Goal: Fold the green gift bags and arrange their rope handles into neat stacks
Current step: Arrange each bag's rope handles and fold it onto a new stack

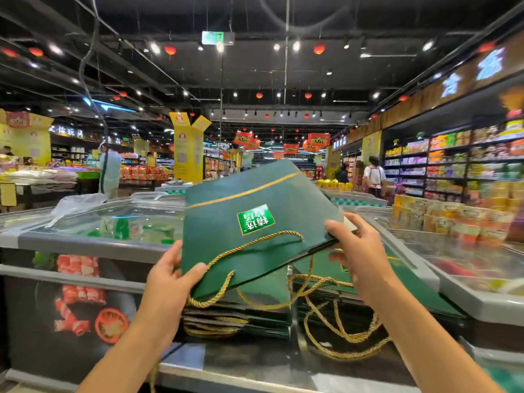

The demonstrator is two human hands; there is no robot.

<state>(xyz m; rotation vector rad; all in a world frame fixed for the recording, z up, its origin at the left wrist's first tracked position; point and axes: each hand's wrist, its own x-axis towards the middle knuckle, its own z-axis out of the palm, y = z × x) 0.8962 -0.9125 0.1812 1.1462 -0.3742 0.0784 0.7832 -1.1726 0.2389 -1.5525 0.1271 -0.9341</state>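
Observation:
I hold a flat, folded green gift bag (255, 222) up in front of me, its logo upside down and its gold rope handle (224, 276) hanging toward me. My left hand (170, 282) grips its lower left corner, thumb on top. My right hand (357, 248) pinches its right edge. Below lies a stack of folded green bags (241, 319) on the left. A second pile (397, 296) spreads to the right, with loose gold handles (346, 333) trailing over its front.
The stacks rest on a grey chest freezer's rim (255, 373), with glass-lidded freezers (93, 222) to the left and right (465, 259). A clear plastic bag (76, 205) lies on the left lid. Shelves, stacked goods and several shoppers fill the background.

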